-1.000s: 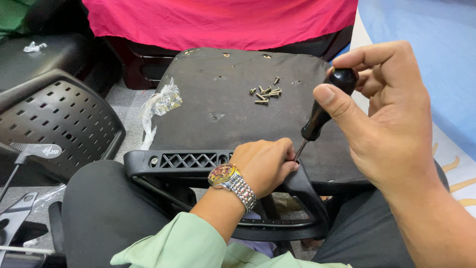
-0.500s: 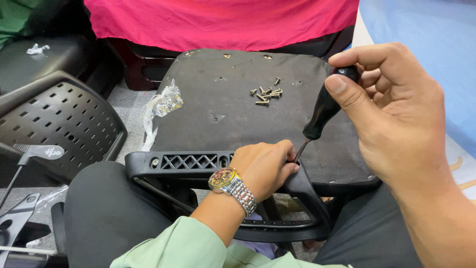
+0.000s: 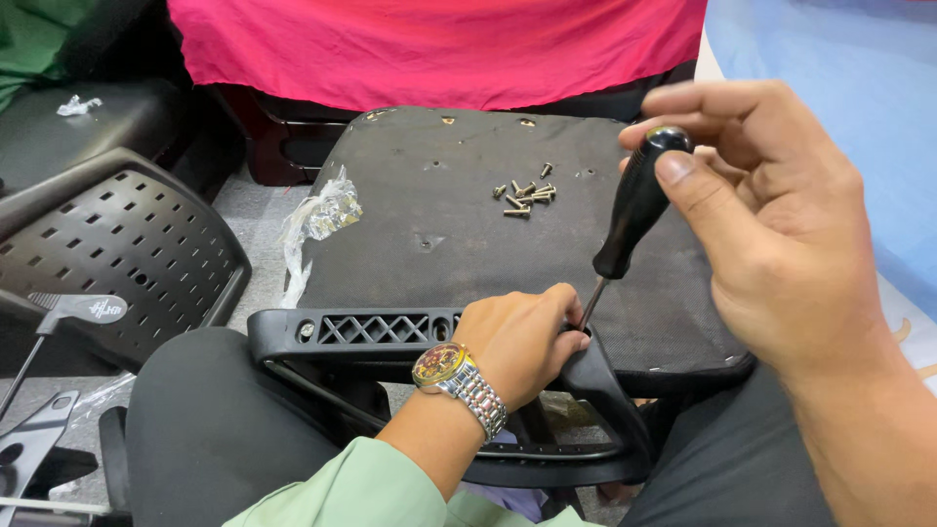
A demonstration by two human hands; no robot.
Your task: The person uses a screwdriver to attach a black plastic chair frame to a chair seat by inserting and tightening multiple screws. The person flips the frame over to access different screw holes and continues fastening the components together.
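My left hand [image 3: 522,342], with a metal watch on the wrist, grips the black plastic chair armrest [image 3: 381,330] lying against the near edge of an upturned seat base [image 3: 459,234]. My right hand [image 3: 771,234] pinches the top of a black-handled screwdriver [image 3: 634,210]. Its tip goes down into the armrest right beside my left fingers. A small pile of several screws [image 3: 525,195] lies on the seat base, beyond the armrest.
A crumpled clear plastic bag [image 3: 320,220] hangs off the seat base's left edge. A perforated black chair back [image 3: 107,254] lies on the left with a T-handled key [image 3: 73,312] beside it. A pink cloth [image 3: 439,44] covers furniture at the back.
My right hand has shifted its fingers around the screwdriver handle, turning it. The left hand and armrest stay where they were.
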